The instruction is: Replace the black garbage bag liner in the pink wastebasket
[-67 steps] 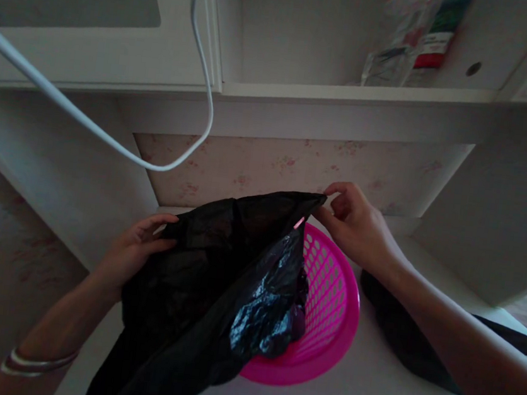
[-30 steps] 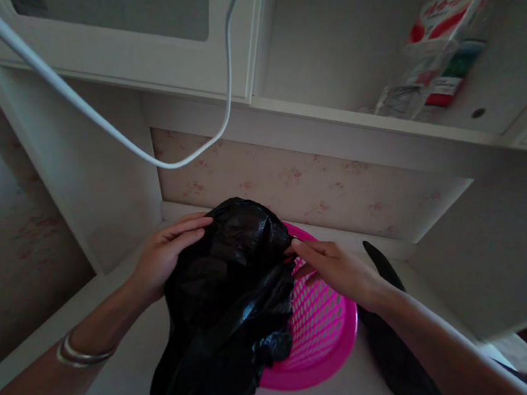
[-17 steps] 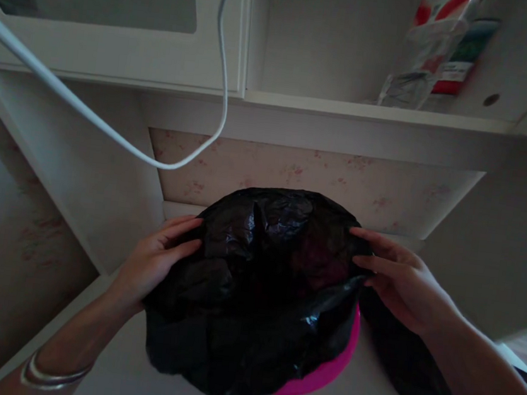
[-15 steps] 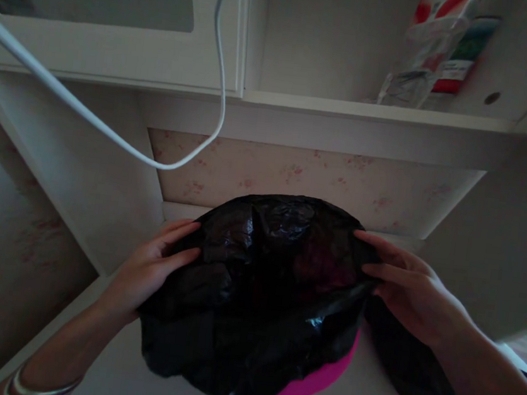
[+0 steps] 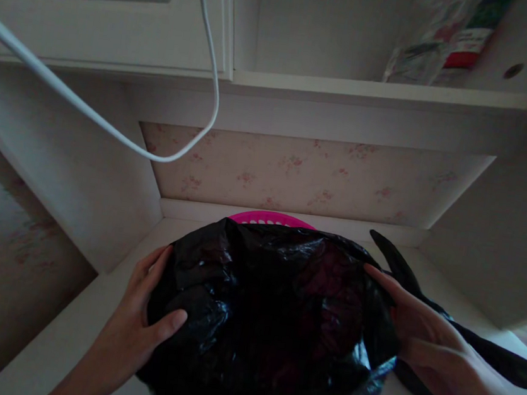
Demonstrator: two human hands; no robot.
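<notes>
A black garbage bag [image 5: 268,325] with a wide opening lies over a pink plastic basket [image 5: 268,217]. Only the slotted far rim of the basket shows plainly; a pink tint comes through the thin plastic. My left hand [image 5: 148,314] grips the bag's left edge, thumb on the inner side and fingers around the outside. On the opposite edge, my right hand [image 5: 423,339] holds the bag, its fingers partly hidden by the plastic. More black plastic [image 5: 493,357] lies on the white surface behind and beside my right hand.
A white cable [image 5: 96,121] hangs in a loop at upper left, in front of a white cabinet door [image 5: 120,38]. On the open shelf [image 5: 375,91] stand clear and red-green packages [image 5: 468,49]. White side panels flank the flower-patterned wall [image 5: 295,172].
The bag and both hands have come nearer to me. The basket's far rim now shows behind the bag, while its near pink edge is covered. My left thumb has spread from the fingers.
</notes>
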